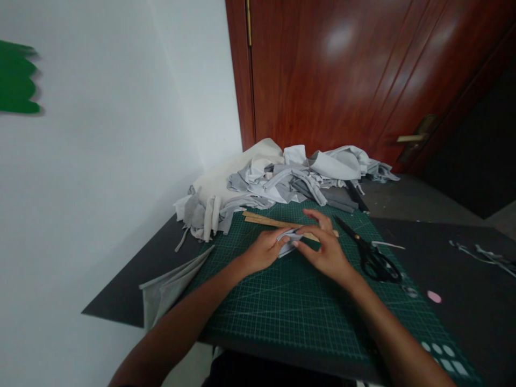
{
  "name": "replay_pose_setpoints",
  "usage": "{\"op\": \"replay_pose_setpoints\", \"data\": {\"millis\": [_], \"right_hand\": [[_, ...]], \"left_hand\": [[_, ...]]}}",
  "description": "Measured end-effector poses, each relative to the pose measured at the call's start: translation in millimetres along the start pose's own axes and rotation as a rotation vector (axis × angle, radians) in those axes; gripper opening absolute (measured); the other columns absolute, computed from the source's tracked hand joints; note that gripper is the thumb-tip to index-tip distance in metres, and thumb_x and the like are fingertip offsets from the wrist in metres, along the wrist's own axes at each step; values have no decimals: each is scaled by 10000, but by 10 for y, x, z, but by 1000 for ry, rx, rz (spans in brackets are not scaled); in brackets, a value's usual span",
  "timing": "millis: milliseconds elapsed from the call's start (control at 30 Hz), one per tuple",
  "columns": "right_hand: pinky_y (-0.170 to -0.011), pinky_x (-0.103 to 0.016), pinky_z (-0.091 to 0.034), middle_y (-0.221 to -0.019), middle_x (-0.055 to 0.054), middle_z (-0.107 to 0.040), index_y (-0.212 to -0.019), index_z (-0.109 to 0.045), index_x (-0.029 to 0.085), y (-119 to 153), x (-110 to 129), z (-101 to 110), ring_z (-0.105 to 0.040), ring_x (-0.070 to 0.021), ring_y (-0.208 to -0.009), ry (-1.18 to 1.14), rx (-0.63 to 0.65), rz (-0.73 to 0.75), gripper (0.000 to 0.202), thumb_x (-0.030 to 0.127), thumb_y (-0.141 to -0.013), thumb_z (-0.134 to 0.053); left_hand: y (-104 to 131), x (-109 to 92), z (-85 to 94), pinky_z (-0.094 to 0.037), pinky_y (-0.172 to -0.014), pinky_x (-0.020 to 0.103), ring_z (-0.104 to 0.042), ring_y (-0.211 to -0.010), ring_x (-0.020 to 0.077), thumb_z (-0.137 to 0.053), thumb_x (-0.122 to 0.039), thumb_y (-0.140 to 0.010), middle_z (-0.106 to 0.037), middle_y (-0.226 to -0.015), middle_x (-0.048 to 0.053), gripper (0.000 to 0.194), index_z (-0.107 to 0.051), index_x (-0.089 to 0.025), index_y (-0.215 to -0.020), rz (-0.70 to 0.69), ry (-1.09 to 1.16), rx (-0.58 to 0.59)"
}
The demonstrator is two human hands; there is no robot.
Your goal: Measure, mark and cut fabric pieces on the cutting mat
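Observation:
A small folded piece of grey fabric (287,248) is held between both hands above a green cutting mat (278,306). My left hand (264,250) grips its left side, fingers closed round it. At the right edge, my right hand (322,247) pinches the fabric between thumb and a finger, with another finger raised. Behind the hands lie thin brown strips (262,219), partly hidden by the right hand. Black-handled scissors (374,260) rest on the mat to the right of my right hand, blades pointing away.
Grey and white fabric scraps (278,180) are heaped along the back. Loose grey cloth (173,287) lies at the left table edge. A pink disc (434,296) and white strings (489,255) are on the right. Behind stands a brown door (322,80).

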State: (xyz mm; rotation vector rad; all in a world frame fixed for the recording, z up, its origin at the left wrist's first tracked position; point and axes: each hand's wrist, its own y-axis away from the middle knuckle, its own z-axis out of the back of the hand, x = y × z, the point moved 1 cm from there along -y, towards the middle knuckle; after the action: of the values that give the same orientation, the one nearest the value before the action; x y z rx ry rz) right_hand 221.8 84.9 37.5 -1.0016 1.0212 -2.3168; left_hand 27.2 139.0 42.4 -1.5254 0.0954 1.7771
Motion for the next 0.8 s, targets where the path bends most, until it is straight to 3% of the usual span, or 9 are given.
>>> {"op": "replay_pose_setpoints", "data": {"millis": [200,367,633,800], "right_hand": [[-1091,-597,-401,-1415,-128,-589,-935,-679,247,9,23,-19,-533,-352,-1328,46,96,16,152,330,-859,-781],[-1086,-588,-414,-1457,-144,-542,-1007,-678,248,1,-28,13,-521,-346,-1345,57,27,45,180,326,-876,-776],[-1091,-612,-405,-1462,-131,-560,-929,-684,250,-14,-10,55,-502,-355,-1358,123,110,81,100,286,-880,-763],[-1074,-591,-429,-1448,-118,-590,-839,-683,241,-29,3,73,-527,-347,-1337,155,108,124,97,291,-908,-730]], "left_hand": [[20,45,27,-490,-986,306,-723,-1075,247,-676,-256,-936,-786,-1112,39,252,-762,-273,-1173,4,-111,111],[21,87,35,-481,-1046,328,-707,-1151,243,-677,-238,-934,-766,-1213,38,308,-739,-284,-1233,-29,-139,50],[37,81,38,-473,-1044,316,-708,-1149,246,-705,-244,-914,-770,-1213,22,327,-742,-292,-1236,1,-100,66],[35,90,30,-477,-1025,310,-724,-1089,250,-746,-265,-883,-794,-1124,17,290,-765,-290,-1172,15,-87,9]]}}
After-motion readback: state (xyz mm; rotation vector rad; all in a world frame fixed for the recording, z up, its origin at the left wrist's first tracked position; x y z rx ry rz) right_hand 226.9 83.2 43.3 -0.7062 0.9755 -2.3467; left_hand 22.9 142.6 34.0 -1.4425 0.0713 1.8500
